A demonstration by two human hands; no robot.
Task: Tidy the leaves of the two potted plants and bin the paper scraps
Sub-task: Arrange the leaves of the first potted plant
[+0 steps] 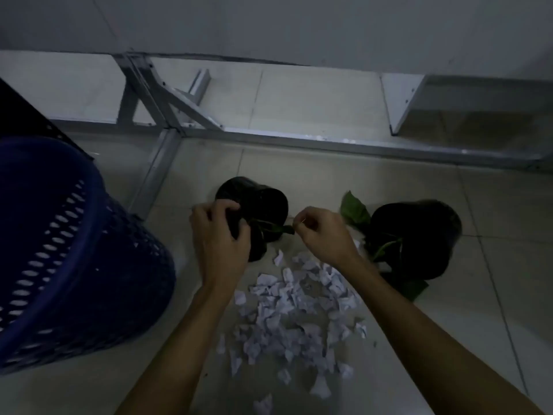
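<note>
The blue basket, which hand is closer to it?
The left hand. It grips the left plant pot just beside the blue basket. The right hand is farther over, pinching a leaf tip between the two pots.

Two dark pots on the tiled floor: left pot (257,205) with a thin leaf (276,227) stretched rightward, right pot (416,238) showing broad green leaves (354,209). White paper scraps (296,310) lie scattered just before them. Blue slotted bin (68,253) stands left.
</note>
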